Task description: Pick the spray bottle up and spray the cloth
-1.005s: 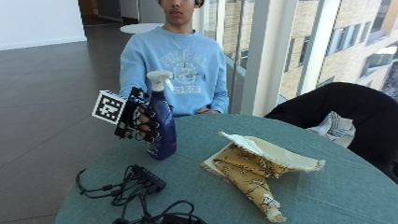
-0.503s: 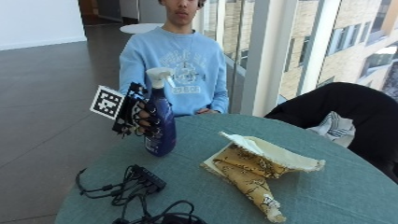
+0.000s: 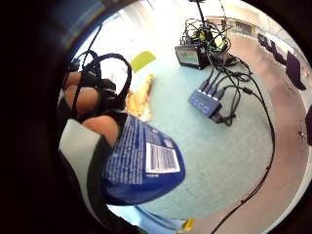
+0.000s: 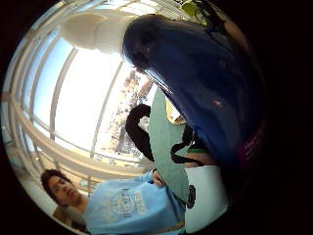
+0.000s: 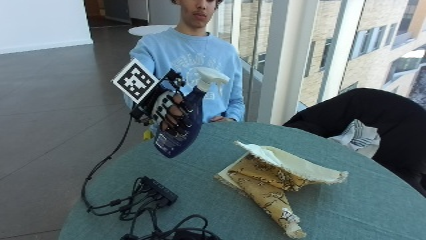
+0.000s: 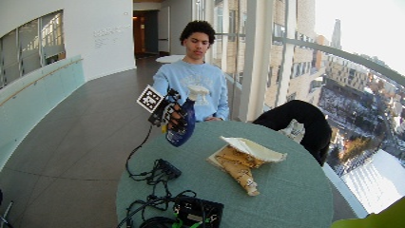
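Right hand (image 5: 168,111) grip wrapped around blue spray bottle (image 5: 183,131), held tilted above the tabletop (image 5: 373,200), nozzle toward the cloth (image 5: 276,182) lying crumpled on the tabletop, well apart

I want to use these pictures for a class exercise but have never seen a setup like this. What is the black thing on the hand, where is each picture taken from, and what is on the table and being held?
No machine here: a person sits at a round table wearing a black glove on the right hand. Two pictures come from cameras beside the table, one wider. The two round pictures come from small cameras on that hand's palm, so the bottle fills them. The hand grips this blue spray bottle, tilted, lifted off the table. On the table lie a crumpled yellow patterned cloth and some black cables.
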